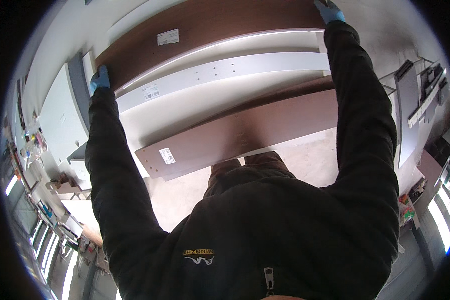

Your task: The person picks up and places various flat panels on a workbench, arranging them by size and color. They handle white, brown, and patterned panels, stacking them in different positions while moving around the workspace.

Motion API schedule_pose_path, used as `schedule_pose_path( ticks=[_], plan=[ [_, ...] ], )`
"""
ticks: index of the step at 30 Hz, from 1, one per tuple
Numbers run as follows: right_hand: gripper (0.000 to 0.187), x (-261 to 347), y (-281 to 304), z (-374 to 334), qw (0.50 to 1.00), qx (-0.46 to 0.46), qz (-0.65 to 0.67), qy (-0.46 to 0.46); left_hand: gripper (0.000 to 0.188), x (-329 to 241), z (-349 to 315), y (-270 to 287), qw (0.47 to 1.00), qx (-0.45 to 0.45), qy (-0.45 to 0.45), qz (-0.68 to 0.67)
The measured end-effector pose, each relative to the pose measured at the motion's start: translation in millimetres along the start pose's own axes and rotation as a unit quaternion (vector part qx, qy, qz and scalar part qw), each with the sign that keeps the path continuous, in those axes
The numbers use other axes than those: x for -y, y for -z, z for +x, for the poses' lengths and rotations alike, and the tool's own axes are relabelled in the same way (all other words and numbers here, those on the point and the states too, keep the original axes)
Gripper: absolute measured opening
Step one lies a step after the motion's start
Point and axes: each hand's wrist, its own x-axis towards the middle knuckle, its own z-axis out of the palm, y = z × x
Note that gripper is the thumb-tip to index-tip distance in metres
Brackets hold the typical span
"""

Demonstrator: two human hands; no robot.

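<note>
A long dark brown board (225,25) with a white label lies across the far part of the view. My left hand (100,79), in a blue glove, grips its left end. At the far right my right hand (330,12), also blue-gloved, holds the opposite end; some of its fingers are hidden. Nearer to me runs a white board (185,77) with several small holes and a label. Closest to my legs is a reddish-brown board (245,127) with a label near its left end, partly overlapping another brown board (280,95).
White panels (62,120) and a grey panel (78,85) stand at the left. On the right are a grey panel (407,110) and several dark pieces (430,82) on a rack. Small boxes (62,184) sit at the lower left. Pale floor (180,200) shows around my legs.
</note>
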Motion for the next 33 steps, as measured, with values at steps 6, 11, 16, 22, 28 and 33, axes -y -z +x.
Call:
schedule_pose_path(
  ticks=[6,11,16,22,28,33],
  plan=[
    [0.085,-21,13,13,0.998,0.025,-0.059,-0.012,0.072,-16,-21,9,0.998,0.005,-0.047,0.045],
    [0.068,-58,75,-42,0.997,0.002,0.080,-0.008,0.066,20,-88,59,0.977,-0.183,-0.105,-0.040],
    [0.074,-145,130,-194,0.993,-0.012,-0.058,-0.104,0.050,134,-228,71,0.998,-0.006,-0.052,0.036],
    [0.075,-178,101,-295,0.965,0.015,-0.092,-0.246,0.066,178,-388,50,0.979,0.111,0.131,-0.112],
    [0.065,-123,115,-303,0.966,0.054,-0.087,-0.236,0.062,151,-384,48,0.975,0.135,0.173,-0.024],
    [0.065,-106,135,-306,0.970,0.040,-0.119,-0.209,0.065,128,-392,74,0.988,0.004,0.128,-0.089]
  ],
)
